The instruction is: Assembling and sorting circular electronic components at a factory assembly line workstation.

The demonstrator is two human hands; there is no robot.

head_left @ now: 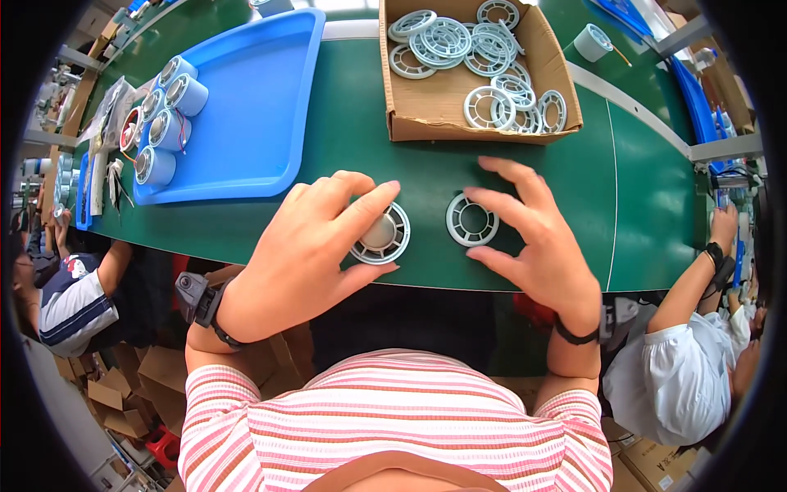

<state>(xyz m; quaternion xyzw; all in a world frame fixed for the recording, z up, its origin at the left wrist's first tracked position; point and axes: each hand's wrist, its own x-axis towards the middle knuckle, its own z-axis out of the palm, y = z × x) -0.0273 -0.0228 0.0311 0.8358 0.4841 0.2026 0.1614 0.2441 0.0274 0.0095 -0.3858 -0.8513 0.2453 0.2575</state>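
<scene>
My left hand (307, 238) is closed around a pale round part with a spoked ring and a grey domed centre (379, 233). Thumb and index finger span its rim at the near side of the table; its underside is hidden. To the right, a loose pale-blue spoked ring (450, 219) lies flat on the green tabletop. My right hand (529, 230) is spread about this ring, index finger at its far edge and thumb at its near edge. Whether those fingertips touch it I cannot tell.
A blue tray (254, 139) at the left bears several white cylindrical parts (187, 94) with metal centres. Behind my hands stands a cardboard box (459, 129) of loose spoked rings (447, 41). A white cup (592, 43) stands far right. Other people sit at both sides.
</scene>
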